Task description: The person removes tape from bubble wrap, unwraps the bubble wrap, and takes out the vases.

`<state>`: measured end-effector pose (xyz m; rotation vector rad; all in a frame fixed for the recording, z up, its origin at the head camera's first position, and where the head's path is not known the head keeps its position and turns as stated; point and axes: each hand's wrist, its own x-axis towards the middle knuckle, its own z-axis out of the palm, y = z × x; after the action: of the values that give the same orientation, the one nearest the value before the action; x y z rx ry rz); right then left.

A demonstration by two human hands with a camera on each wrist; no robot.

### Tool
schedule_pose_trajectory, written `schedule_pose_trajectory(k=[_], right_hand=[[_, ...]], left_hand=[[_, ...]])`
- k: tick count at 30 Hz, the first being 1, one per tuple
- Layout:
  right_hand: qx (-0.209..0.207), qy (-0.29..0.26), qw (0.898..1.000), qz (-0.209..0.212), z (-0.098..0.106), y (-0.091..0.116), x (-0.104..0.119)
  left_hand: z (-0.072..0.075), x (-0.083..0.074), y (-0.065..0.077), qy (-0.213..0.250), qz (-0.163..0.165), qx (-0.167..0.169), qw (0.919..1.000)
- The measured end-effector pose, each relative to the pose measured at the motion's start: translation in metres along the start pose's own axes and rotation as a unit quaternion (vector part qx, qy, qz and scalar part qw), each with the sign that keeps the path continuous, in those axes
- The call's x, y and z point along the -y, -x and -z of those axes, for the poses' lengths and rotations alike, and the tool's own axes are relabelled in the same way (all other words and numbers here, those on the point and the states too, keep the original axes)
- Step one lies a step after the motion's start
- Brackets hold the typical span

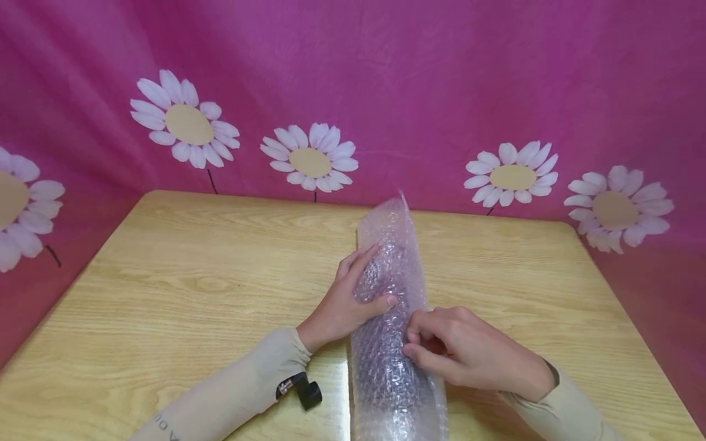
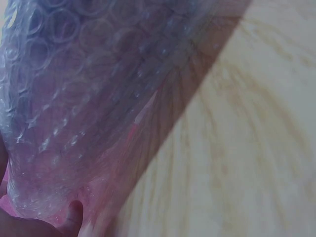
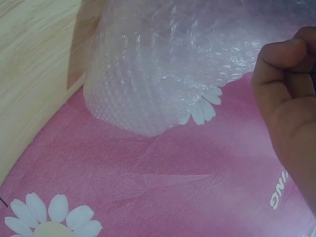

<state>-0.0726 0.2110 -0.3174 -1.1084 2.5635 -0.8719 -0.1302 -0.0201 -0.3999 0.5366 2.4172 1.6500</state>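
Observation:
A long bundle of clear bubble wrap (image 1: 386,367) lies lengthwise on the table, running from the near edge towards the back. Something darker shows faintly through its middle, too blurred by the bubbles to make out. My left hand (image 1: 343,305) rests on the bundle from the left, fingers stretched along it and thumb laid across the top. On the right side, my right hand (image 1: 469,349) has curled fingers, with index finger and thumb pinching the wrap near its side edge. The right wrist view shows this hand (image 3: 291,94) beside the bubble wrap (image 3: 148,74).
The wooden table (image 1: 193,275) extends to both sides of the bundle. A pink cloth (image 1: 413,92) with white daisies hangs behind and around it. A small black clip-like piece (image 1: 309,392) sticks out by the left sleeve (image 1: 237,386).

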Motion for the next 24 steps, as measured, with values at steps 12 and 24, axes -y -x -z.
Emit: schedule_pose_trajectory(k=[12, 24], right_hand=[[0.001, -0.008, 1.000, -0.004, -0.0026, 0.0007, -0.0010], [-0.024, 0.005, 1.000, 0.014, -0.0034, 0.0057, -0.0013]], left_hand=[[-0.0009, 0.0036, 0.0023, 0.008, 0.006, 0.001, 0.9999], [-0.0012, -0.0007, -0.0011, 0.006, 0.000, 0.002, 1.0000]])
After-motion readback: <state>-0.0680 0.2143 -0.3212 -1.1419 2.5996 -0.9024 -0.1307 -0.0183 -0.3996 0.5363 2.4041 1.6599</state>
